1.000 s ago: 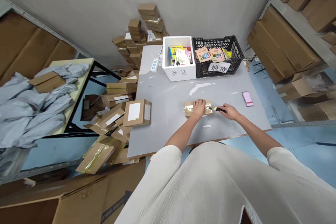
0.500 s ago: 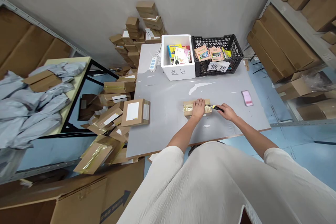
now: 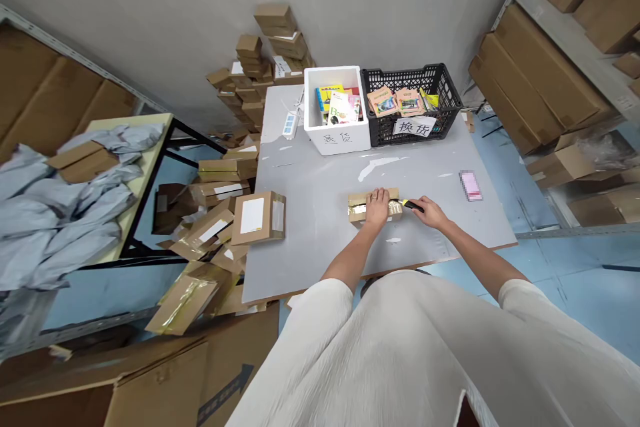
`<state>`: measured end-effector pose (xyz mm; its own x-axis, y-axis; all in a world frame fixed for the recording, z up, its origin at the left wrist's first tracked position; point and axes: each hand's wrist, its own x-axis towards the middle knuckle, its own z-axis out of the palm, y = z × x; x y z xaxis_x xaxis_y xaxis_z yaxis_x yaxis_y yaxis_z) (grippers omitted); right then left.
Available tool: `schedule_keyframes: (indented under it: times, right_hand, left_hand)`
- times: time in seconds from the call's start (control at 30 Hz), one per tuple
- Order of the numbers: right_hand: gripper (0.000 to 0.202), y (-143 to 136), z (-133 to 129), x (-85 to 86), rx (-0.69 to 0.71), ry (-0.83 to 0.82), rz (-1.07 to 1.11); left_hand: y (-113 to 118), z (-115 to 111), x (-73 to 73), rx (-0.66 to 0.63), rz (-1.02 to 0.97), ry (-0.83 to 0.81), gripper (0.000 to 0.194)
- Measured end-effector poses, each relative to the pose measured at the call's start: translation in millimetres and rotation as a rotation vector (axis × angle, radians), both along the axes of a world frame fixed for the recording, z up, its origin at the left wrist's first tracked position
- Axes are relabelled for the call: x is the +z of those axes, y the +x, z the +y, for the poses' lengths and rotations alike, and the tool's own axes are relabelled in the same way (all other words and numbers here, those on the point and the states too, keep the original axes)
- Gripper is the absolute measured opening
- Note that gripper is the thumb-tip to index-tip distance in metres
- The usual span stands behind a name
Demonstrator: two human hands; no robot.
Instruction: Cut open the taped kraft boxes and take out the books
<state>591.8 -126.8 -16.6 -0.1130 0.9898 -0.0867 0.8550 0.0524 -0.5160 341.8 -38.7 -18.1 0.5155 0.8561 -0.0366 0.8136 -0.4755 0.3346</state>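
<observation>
A small brown cardboard box (image 3: 393, 211) with shiny tape along its top lies near the front of the grey table (image 3: 310, 193). My left hand (image 3: 377, 205) grips it from above, fingers together over its top, hiding the middle. In my right hand (image 3: 429, 211) is a utility knife (image 3: 413, 205) with a black and yellow handle. Its front end meets the right end of the box along the taped seam; the blade tip is too small to make out.
A white foam box (image 3: 345, 140) and a black crate (image 3: 407, 137), both with books, stand at the back. Another cardboard box (image 3: 260, 217) sits at the left edge, a pink blurred item (image 3: 471, 185) at the right. A power strip (image 3: 290, 125) lies behind. Boxes pile up left of the table.
The view has shifted slightly. My right hand and the knife have moved a little at the box's right end, and more of a dark line shows along the seam left of my left hand.
</observation>
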Motion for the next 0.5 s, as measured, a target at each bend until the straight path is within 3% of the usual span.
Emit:
schedule_keyframes:
  times: [0.2, 0.37, 0.5]
  right_hand:
    - [0.049, 20.2, -8.4, -4.1, 0.025, 0.059, -0.063]
    - [0.047, 20.8, 2.3, -3.4, 0.061, 0.051, -0.095]
    - [0.046, 33.4, 8.6, 1.0, -0.037, 0.048, 0.036]
  left_hand:
    - [-3.6, -4.9, 0.9, -0.027, 0.031, 0.003, 0.063]
    - [-5.4, -5.6, 0.6, -0.039, 0.042, 0.001, 0.066]
    - [-6.7, -5.2, -1.2, -0.037, 0.011, -0.031, 0.069]
